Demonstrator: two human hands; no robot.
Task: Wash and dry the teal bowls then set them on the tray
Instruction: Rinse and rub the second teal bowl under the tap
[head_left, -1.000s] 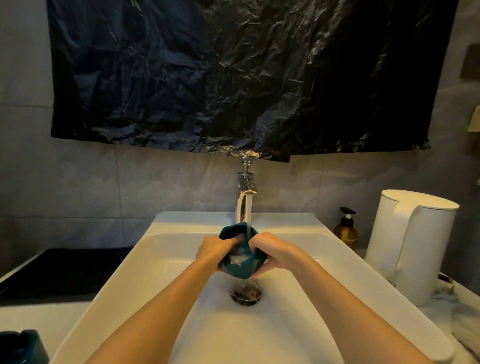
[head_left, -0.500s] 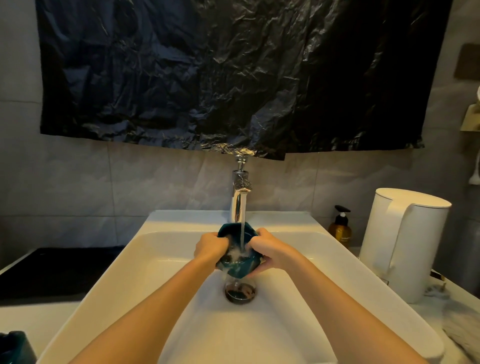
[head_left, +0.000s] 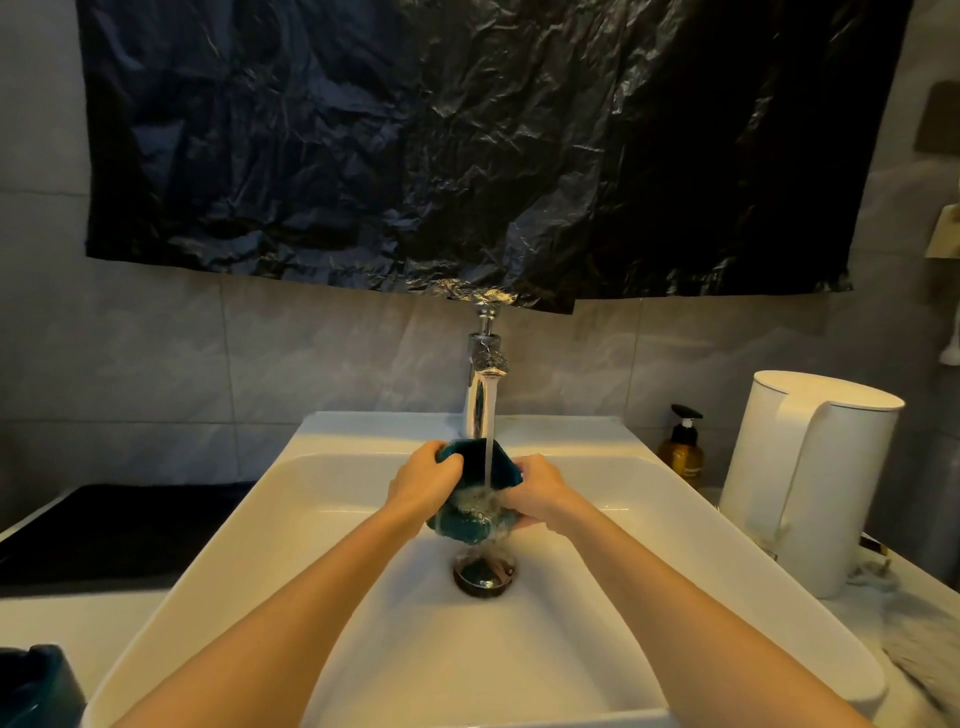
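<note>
A teal bowl (head_left: 475, 486) is held over the white sink (head_left: 649, 525), tilted toward me under the running stream from the chrome tap (head_left: 485, 384). My left hand (head_left: 423, 483) grips its left rim, and my right hand (head_left: 537, 491) grips its right side. Water splashes in the bowl and spills down toward the dark drain (head_left: 484, 571). Another teal bowl (head_left: 36, 683) shows partly at the bottom left corner on the counter. No tray is in view.
A white kettle (head_left: 808, 478) stands on the counter right of the sink, with an amber pump bottle (head_left: 681, 449) behind it. A black surface (head_left: 104, 525) lies left of the sink. Black plastic sheeting (head_left: 467, 145) hangs on the tiled wall above the tap.
The bowl has been turned and tipped slightly in both hands under the stream; more water now spills from it. The hands stay in about the same place above the drain.
</note>
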